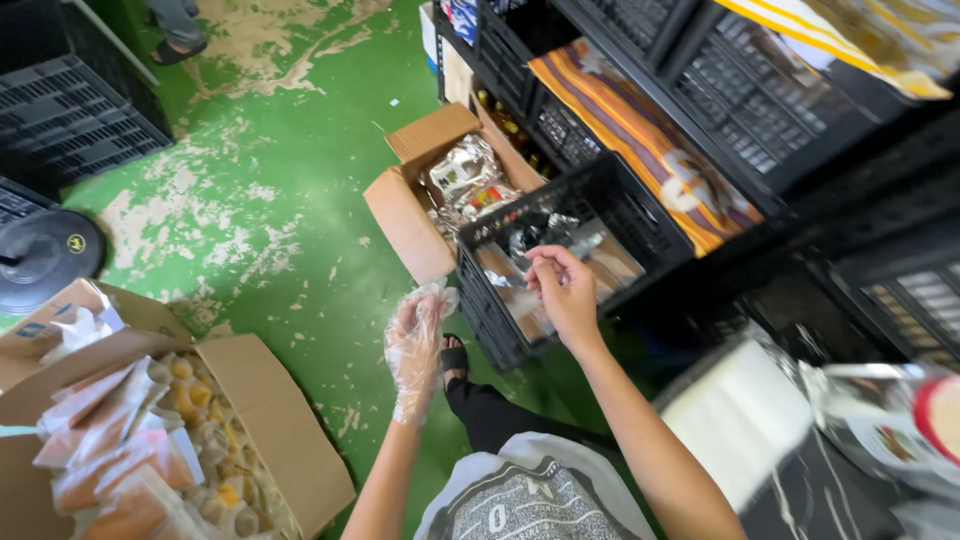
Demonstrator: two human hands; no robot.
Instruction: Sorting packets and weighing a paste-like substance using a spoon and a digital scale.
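Head view, near to far, as I log it: left hand point(415, 345), clear crinkled plastic glove point(420, 310) half on, fingers spread, pointing up-frame. Right hand point(563, 290) bare, fingertips pinched narrow over black slatted crate point(655, 215). Beyond, brown cardboard box point(405, 215) of silver foil packets point(465, 175) on green floor point(290, 210).

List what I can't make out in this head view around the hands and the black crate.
- Right hand: fingertips pinched together over the black crate; whether they hold anything is too small to tell.
- Crate contents: shiny packets, blurred by glare and partly hidden by the hand.
- Left hand: in a clear plastic glove; holds nothing visible.
- Open box of foil packs: far side hidden by the crate.
- White object at lower right: motion-blurred.
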